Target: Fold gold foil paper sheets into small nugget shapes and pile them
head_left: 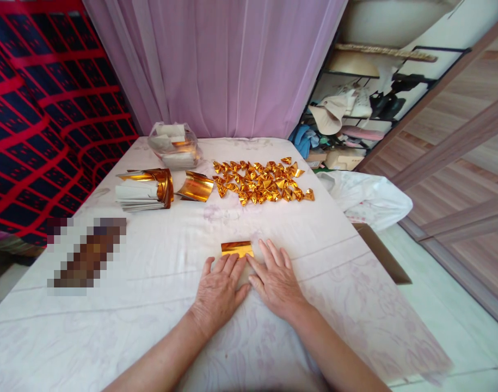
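Note:
A small gold foil sheet (236,248) lies flat on the white-covered table (151,272) in front of me. My left hand (218,292) and my right hand (275,280) lie side by side, palms down, with the fingertips pressing on the near edge of the foil sheet. Part of the sheet is hidden under my fingers. Farther back sits a heap of several folded gold foil pieces (260,182). To its left are a curled gold foil sheet (195,186) and a stack of foil papers (145,189) with white backs showing.
A clear plastic bag of papers (174,145) stands at the table's far end before a pink curtain (216,60). A white plastic bag (371,198) lies off the right edge. A cluttered rack (355,109) is at the back right; a red patterned cloth (48,120) hangs left.

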The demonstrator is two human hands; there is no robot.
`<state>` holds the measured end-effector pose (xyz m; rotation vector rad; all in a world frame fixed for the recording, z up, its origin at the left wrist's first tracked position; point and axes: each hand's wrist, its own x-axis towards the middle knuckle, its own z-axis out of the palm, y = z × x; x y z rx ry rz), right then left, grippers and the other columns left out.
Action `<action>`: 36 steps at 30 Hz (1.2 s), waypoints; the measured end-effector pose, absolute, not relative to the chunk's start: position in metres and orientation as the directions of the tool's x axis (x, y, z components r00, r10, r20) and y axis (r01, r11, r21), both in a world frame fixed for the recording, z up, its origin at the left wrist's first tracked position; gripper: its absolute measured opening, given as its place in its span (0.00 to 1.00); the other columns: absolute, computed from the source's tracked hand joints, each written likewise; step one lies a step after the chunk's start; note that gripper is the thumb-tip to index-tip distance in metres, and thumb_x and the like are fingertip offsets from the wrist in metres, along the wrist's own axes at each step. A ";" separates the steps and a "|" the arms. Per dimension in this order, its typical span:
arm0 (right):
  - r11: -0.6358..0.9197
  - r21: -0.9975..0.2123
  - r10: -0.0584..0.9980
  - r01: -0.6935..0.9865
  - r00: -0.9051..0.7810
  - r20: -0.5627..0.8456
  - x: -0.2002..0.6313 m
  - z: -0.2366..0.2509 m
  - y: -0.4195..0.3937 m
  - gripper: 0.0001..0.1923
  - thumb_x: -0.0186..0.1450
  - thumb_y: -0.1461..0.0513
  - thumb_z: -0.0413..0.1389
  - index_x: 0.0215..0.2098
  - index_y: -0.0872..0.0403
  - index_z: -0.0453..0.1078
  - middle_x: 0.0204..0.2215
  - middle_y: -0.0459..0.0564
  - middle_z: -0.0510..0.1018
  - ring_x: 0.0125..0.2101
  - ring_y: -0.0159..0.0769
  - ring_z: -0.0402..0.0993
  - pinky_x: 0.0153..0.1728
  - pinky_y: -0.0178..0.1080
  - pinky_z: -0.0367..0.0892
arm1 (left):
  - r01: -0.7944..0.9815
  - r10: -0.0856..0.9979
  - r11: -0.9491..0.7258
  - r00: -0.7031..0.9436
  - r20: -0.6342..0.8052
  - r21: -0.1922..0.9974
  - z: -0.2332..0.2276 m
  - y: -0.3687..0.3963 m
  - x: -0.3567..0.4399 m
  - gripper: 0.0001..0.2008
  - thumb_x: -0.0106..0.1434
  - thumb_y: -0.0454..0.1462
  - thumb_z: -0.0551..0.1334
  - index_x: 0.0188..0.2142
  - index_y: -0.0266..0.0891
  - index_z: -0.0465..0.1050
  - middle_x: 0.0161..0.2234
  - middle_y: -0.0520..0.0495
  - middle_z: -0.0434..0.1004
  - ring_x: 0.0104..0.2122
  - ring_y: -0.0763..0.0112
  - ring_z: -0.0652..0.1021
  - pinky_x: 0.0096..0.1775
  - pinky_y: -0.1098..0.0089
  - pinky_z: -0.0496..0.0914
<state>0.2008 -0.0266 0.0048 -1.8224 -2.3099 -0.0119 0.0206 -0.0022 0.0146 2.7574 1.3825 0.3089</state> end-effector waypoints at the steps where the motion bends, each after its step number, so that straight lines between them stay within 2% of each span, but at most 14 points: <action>1: 0.235 -0.122 0.964 0.964 -0.214 0.160 0.201 0.004 -0.026 0.24 0.67 0.53 0.54 0.61 0.43 0.64 0.67 0.56 0.53 0.66 0.52 0.46 0.60 0.60 0.48 | 0.787 0.796 -0.604 0.585 0.158 0.126 0.015 -0.002 0.020 0.24 0.67 0.47 0.55 0.59 0.42 0.65 0.57 0.43 0.71 0.56 0.55 0.70 0.56 0.50 0.60; 7: 0.222 -0.141 0.967 0.965 -0.199 0.162 0.203 0.000 -0.027 0.24 0.67 0.53 0.54 0.61 0.42 0.64 0.67 0.57 0.54 0.66 0.53 0.47 0.60 0.59 0.49 | 0.784 0.788 -0.610 0.588 0.180 0.110 0.013 -0.003 0.019 0.23 0.67 0.47 0.55 0.59 0.42 0.66 0.58 0.45 0.71 0.56 0.57 0.70 0.56 0.50 0.60; 15: 0.191 -0.139 0.972 0.972 -0.168 0.163 0.200 0.003 -0.027 0.22 0.68 0.54 0.54 0.60 0.41 0.66 0.65 0.56 0.58 0.65 0.52 0.50 0.59 0.57 0.51 | 0.792 0.776 -0.610 0.591 0.219 0.021 0.008 -0.014 0.011 0.23 0.69 0.47 0.52 0.58 0.39 0.67 0.58 0.45 0.71 0.56 0.58 0.70 0.56 0.53 0.61; 24: 0.172 -0.129 0.974 0.977 -0.149 0.169 0.198 0.003 -0.028 0.21 0.68 0.54 0.53 0.59 0.42 0.67 0.64 0.58 0.60 0.64 0.52 0.50 0.58 0.58 0.52 | 0.805 0.783 -0.593 0.584 0.214 -0.028 0.012 -0.019 -0.019 0.21 0.69 0.47 0.53 0.58 0.44 0.69 0.56 0.46 0.73 0.55 0.55 0.71 0.54 0.54 0.61; 30: 0.205 -0.136 0.965 0.969 -0.178 0.190 0.198 0.003 -0.027 0.21 0.68 0.54 0.54 0.58 0.43 0.67 0.64 0.59 0.59 0.64 0.53 0.51 0.59 0.59 0.51 | 0.824 0.812 -0.567 0.553 0.187 0.023 0.027 -0.015 -0.013 0.18 0.67 0.46 0.57 0.52 0.41 0.73 0.52 0.43 0.76 0.53 0.54 0.71 0.53 0.53 0.62; 33: 0.214 -0.136 0.961 0.967 -0.183 0.208 0.198 0.003 -0.027 0.21 0.68 0.54 0.54 0.58 0.43 0.68 0.64 0.58 0.59 0.64 0.54 0.50 0.59 0.59 0.50 | 0.836 0.835 -0.544 0.531 0.141 0.072 0.039 -0.014 -0.007 0.14 0.65 0.44 0.60 0.46 0.40 0.75 0.47 0.42 0.77 0.48 0.54 0.73 0.49 0.53 0.65; 36: 0.228 -0.131 0.956 0.965 -0.196 0.221 0.198 0.003 -0.028 0.20 0.68 0.54 0.54 0.58 0.43 0.68 0.64 0.57 0.59 0.64 0.53 0.50 0.59 0.59 0.50 | 0.844 0.855 -0.519 0.512 0.083 0.132 0.044 -0.011 -0.007 0.10 0.66 0.41 0.59 0.40 0.40 0.76 0.42 0.43 0.78 0.43 0.57 0.75 0.46 0.55 0.66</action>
